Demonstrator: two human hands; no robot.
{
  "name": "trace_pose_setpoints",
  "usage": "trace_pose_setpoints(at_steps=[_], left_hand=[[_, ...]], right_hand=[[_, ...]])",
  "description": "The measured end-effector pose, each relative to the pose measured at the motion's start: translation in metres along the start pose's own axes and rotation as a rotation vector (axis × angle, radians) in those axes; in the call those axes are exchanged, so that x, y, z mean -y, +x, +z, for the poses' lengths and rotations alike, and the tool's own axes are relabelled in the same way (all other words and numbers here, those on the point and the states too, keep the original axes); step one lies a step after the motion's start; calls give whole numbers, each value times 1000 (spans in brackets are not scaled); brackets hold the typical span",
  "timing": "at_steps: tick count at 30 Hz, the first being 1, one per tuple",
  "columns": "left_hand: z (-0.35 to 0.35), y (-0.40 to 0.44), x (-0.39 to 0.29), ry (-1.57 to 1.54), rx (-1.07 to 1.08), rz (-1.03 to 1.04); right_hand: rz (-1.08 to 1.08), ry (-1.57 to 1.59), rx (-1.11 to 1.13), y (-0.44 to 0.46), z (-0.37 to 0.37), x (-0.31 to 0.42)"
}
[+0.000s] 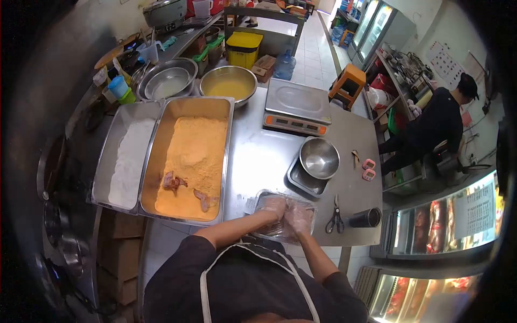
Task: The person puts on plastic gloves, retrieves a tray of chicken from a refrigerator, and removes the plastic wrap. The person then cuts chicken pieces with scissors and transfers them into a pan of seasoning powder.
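Observation:
My left hand (276, 205) and my right hand (299, 217), both in clear plastic gloves, meet over a tray lined with clear plastic (273, 231) at the table's front edge. Their fingers are bent and close together, and what they grip is too small to make out. Brownish-pink contents, perhaps meat, show through the plastic. To the left, a deep steel pan of orange-yellow powder (196, 142) holds two pieces of raw meat (173, 182). Beside it stands a steel pan of white powder (129, 161).
A steel bowl (320, 158) rests on a square metal tray (307, 183). Scissors (335, 218) and a black cup (366, 218) lie at right. A scale (298, 102) and a bowl of yellow liquid (229, 86) stand behind. A person in black (433, 121) stands at the right-hand counter.

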State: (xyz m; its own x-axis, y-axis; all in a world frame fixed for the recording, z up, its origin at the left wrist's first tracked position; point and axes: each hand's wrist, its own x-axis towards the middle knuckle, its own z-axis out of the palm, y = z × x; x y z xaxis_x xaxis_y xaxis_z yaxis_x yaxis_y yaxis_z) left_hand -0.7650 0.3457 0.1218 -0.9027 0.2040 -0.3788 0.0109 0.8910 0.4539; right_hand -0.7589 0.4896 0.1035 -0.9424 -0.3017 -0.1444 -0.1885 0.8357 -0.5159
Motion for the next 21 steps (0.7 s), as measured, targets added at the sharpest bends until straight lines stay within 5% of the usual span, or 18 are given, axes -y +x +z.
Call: trace_pose_setpoints(at_steps=[4, 7, 12, 18, 21], left_hand=[[-5, -17, 5, 35, -36, 36], [9, -19, 19, -53, -82, 54], [47, 0, 43, -154, -265, 72], [28, -11, 42, 20, -132, 77], [22, -6, 40, 23, -106, 62]], right_hand=[[112, -36, 148, 13, 7, 0], [117, -104, 200, 2, -41, 65], [18, -316, 286, 15, -11, 44], [-68, -256, 212, 20, 2, 36], [-26, -394, 383, 30, -4, 47]])
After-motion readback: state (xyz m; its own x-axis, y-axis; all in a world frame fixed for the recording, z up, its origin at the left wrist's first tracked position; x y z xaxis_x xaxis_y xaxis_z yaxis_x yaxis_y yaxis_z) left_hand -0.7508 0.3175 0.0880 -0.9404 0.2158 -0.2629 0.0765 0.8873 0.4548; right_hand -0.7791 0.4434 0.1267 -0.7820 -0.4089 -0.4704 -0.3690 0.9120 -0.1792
